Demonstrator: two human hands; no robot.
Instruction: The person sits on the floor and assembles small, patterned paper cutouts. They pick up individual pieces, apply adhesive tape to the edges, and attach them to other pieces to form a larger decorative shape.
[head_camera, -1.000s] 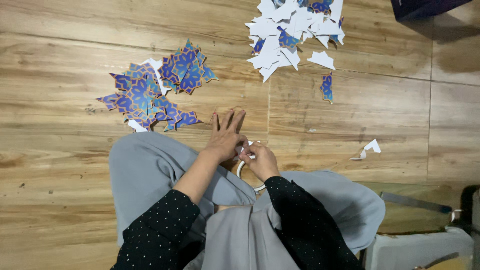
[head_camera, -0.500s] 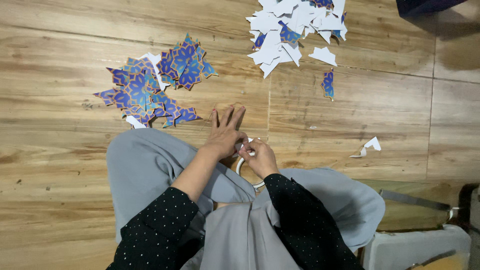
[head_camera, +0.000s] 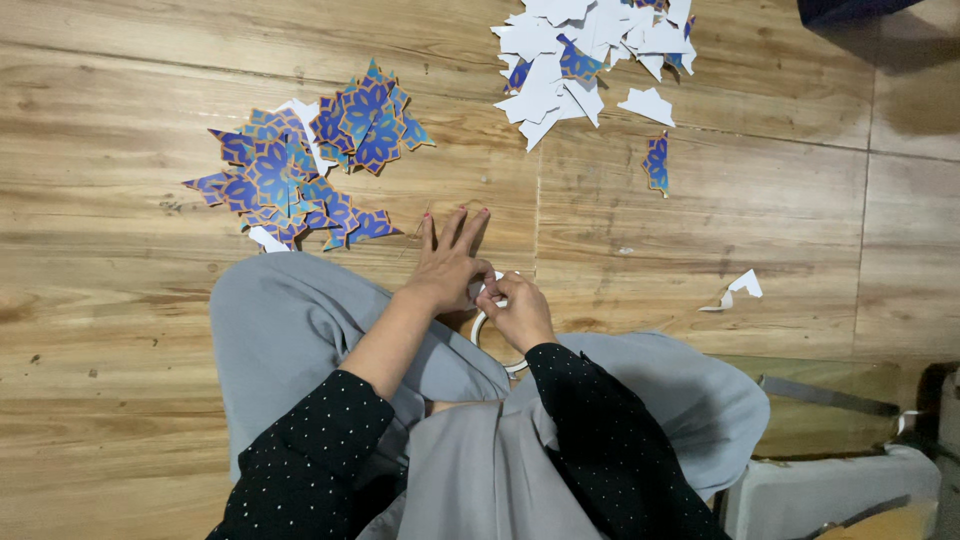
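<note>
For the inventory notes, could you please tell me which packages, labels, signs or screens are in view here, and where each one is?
None that can be made out as a package, label, sign or screen.
Nearest in kind, printed paper cut-outs: pile on the wooden floor, upper left; star-like, blue and purple with orange edges.
Paper scraps: heap at top centre; mostly white, some blue.
Tape roll: under both hands; white ring.

- Left hand (head_camera: 447, 268): fingers spread, thumb side meeting the right hand (head_camera: 515, 312).
- Right hand: closed on a white tape ring (head_camera: 484, 335).
- Blue patterned cutouts (head_camera: 300, 165): piled on the wooden floor (head_camera: 120, 300), left.
- White paper scraps (head_camera: 590, 45): heaped at top.
</note>
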